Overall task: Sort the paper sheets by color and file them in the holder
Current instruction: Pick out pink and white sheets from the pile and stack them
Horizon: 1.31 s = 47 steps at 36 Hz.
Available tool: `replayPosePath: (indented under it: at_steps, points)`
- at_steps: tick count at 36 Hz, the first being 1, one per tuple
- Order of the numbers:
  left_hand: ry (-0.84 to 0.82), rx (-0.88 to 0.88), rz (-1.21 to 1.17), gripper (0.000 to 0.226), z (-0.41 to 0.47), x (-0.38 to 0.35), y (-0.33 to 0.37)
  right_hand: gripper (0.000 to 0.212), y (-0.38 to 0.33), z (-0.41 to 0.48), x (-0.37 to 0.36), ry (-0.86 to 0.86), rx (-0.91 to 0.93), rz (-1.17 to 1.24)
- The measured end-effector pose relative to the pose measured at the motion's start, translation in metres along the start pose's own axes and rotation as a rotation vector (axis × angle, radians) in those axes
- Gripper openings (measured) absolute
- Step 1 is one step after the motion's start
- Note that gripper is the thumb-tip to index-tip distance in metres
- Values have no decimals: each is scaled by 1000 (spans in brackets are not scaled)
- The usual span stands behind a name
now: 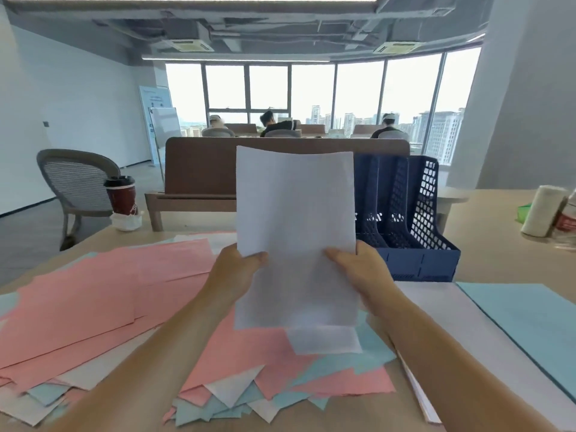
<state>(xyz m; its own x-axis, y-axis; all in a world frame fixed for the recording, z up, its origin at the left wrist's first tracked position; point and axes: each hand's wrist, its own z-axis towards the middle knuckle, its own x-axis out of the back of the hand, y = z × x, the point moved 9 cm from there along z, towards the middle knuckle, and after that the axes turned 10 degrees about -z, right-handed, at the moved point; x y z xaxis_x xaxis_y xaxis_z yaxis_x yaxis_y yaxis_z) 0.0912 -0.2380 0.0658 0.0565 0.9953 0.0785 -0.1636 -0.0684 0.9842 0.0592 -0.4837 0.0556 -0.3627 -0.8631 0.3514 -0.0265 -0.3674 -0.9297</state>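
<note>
I hold a white paper sheet (294, 219) upright in front of me, above the table. My left hand (237, 272) grips its left edge and my right hand (358, 269) grips its right edge, thumbs on the front. Behind it to the right stands the dark blue mesh file holder (417, 213), partly hidden by the sheet. Under my arms lies a mixed pile of pink sheets (103, 294), light blue sheets (218, 410) and white sheets. To the right lie a white stack (461, 332) and a light blue stack (530, 319).
A red coffee cup (121, 194) stands at the table's far left corner. A paper roll (542, 210) and a bottle (568, 216) stand at the far right. A brown desk divider (199, 166), a grey chair (74, 185) and seated people are beyond the table.
</note>
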Motion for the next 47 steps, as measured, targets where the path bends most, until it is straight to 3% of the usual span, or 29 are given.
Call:
replayPosePath:
  at_steps: [5, 9, 16, 20, 25, 28, 40, 47]
  points:
    - [-133, 63, -95, 22, -22, -77, 3, 5, 15, -13, 83, 166, -26, -71]
    - [-230, 101, -189, 9, -36, -141, 5, 12, 32, -23, 151, 285, -70, -217]
    - [-351, 184, -109, 45, -43, -216, -6, 20, 79, -42, 221, 194, -224, -426]
    - [-420, 219, -23, 27, -54, -249, -25, 29, 98, -51, 238, 181, -256, -623]
    - [-392, 253, 28, 23, -57, -266, -42, 25, 122, -49, 246, 177, -281, -692]
    - [-397, 267, 34, 32, -57, -271, -50, 25, 132, -44, 246, 162, -284, -753]
    - [-383, 207, 185, 26, -49, -272, -63, 27, 155, -27, 237, 127, -283, -889]
    - [-308, 128, 292, 8, -44, -264, -62, 24, 156, -28, 233, 138, -288, -961]
